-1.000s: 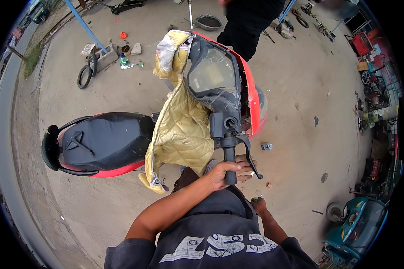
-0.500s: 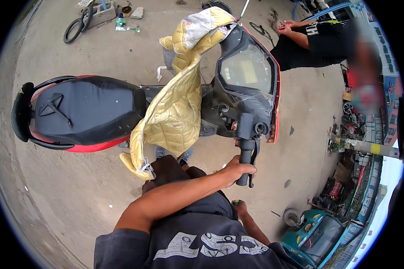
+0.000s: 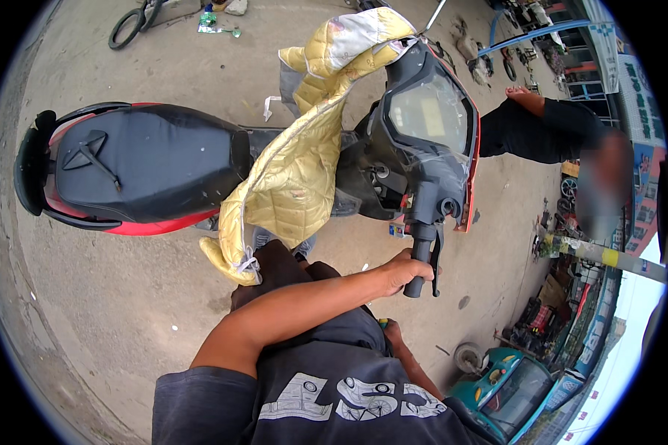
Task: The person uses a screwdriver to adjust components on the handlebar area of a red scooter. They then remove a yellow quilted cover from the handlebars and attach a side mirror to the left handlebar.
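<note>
A black stemmed, triangular-headed part point(image 3: 89, 157) lies toward the rear edge of the black padded seat point(image 3: 178, 144) on a red-and-black scooter point(image 3: 159, 225), and a yellow quilted cover point(image 3: 298, 191) hangs farther right. The right hand point(image 3: 394, 335) is low, whether grasping cannot be told; the left hand point(image 3: 406, 271) clasps the black cylindrical handlebar grip point(image 3: 421, 249) at the scooter's near front side.

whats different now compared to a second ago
The left hand, earlier splayed at the grip, has closed around it; the brake lever sits nearer the grip. The co-worker appears farther right. The yellow cover still hangs on the scooter, the black part lies on the seat.
</note>
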`<state>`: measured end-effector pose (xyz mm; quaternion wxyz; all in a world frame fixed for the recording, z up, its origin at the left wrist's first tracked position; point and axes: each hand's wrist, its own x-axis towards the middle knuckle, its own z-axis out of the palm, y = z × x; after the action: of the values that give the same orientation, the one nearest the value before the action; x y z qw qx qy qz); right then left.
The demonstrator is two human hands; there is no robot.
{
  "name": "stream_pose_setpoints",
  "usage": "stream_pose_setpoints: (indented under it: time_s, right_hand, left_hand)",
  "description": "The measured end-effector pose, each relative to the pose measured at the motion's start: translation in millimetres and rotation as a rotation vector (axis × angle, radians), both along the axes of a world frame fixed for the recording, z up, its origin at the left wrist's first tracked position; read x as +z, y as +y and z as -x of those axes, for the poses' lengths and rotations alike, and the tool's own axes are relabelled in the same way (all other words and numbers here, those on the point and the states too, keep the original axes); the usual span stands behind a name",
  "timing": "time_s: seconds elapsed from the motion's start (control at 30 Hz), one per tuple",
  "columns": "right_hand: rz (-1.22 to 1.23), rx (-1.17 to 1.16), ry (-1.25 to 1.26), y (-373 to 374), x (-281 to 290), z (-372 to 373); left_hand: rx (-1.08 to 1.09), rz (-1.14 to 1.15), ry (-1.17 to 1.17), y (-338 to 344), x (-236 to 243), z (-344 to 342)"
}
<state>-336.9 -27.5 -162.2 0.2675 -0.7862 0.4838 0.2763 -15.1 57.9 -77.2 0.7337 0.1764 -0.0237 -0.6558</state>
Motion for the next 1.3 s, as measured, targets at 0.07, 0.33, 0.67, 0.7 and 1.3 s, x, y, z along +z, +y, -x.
stream_pose_setpoints:
  time_s: [0.07,0.33,0.67,0.7,1.3]
  right_hand:
    - [-0.042,-0.003,-0.039,0.6,-2.5,8.5]
    - [-0.047,-0.026,-0.071,6.9,-3.6,13.7]
    - [-0.103,-0.124,-0.131,29.0,-9.7,22.1]
    - [-0.109,-0.138,-0.135,32.1,-8.8,22.1]
    - [-0.062,-0.070,-0.189,46.0,-40.3,53.0]
  left_hand:
    - [0.011,-0.019,-0.041,0.8,0.6,-0.3]
    - [0.029,-0.048,-0.058,2.9,0.2,-0.9]
    - [-0.104,0.009,0.054,6.6,3.7,-8.8]
    - [-0.123,0.002,0.041,8.8,6.1,-10.4]
    - [-0.017,-0.016,0.024,7.3,4.8,-3.0]
